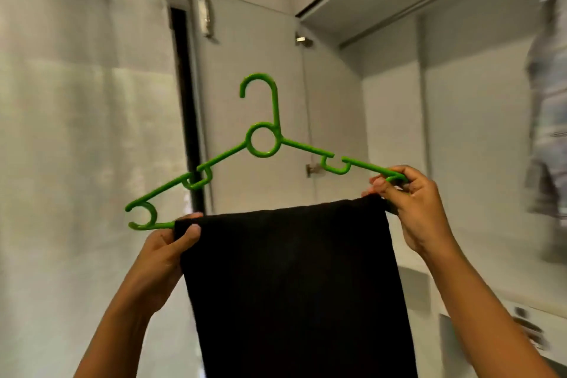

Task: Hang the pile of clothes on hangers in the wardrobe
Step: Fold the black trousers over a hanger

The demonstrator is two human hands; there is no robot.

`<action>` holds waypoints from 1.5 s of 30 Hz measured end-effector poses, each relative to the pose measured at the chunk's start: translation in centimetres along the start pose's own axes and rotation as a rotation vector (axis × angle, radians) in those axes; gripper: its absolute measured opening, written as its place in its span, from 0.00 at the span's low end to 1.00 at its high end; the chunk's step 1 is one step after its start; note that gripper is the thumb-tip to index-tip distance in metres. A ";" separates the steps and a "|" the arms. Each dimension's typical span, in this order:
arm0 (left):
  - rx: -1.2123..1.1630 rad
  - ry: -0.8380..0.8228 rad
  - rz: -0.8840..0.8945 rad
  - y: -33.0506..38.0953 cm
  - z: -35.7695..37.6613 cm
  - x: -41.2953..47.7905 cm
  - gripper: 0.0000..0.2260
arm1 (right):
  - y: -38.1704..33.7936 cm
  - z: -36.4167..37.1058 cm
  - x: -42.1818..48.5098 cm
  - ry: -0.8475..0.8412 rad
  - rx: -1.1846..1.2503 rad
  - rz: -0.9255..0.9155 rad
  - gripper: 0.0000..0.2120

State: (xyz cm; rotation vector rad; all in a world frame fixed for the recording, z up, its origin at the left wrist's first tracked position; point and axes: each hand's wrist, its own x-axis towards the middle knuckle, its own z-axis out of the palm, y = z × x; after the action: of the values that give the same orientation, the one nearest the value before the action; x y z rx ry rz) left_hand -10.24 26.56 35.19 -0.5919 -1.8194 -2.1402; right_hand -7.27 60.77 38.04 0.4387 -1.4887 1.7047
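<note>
Black garment (291, 279): draped over the bottom bar of a green hanger (263, 139), hanging down in one long fold, held up in front of the open wardrobe (395, 120).
Left hand (165, 258): fingers curled round the garment's left top edge where it crosses the bar, thumb on the near side.
Right hand (411, 202): pinches the hanger's right tip, fingers closed, with a fingertip on the cloth's right corner.
Hanger tilt: left end lower than right; the hook (259, 83) stands up, with its opening to the left.
Step in hand: probably squaring the cloth on the bar before it goes up to hang.
Doing it well: level the hanger and centre the fold so both sides weigh alike. Then move one hand to the neck below the hook so the hook is free to catch.
Likely rail: a pale bar (414, 8) runs under the top shelf, far right and high. It is blurred, so I cannot be sure.
Already hung: a patterned garment (549, 101) at the far right edge.
In the way: the wardrobe door (251, 49) stands open directly behind the hanger, with its hinges (303, 40) just beside the route. The hook should swing right, past the door edge.
Risk: the cloth may slide off the low left end if the tilt stays.
</note>
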 end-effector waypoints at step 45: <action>-0.161 -0.520 1.054 -4.9 85.5 59.6 0.24 | -2.6 -36.1 60.2 1.108 -1.044 -1.081 0.07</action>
State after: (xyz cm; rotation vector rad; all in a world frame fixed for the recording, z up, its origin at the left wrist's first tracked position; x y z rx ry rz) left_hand -53.65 114.87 69.91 -1.7773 -1.0465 -1.4350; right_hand -33.22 115.25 73.99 -0.2610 -0.7824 0.0634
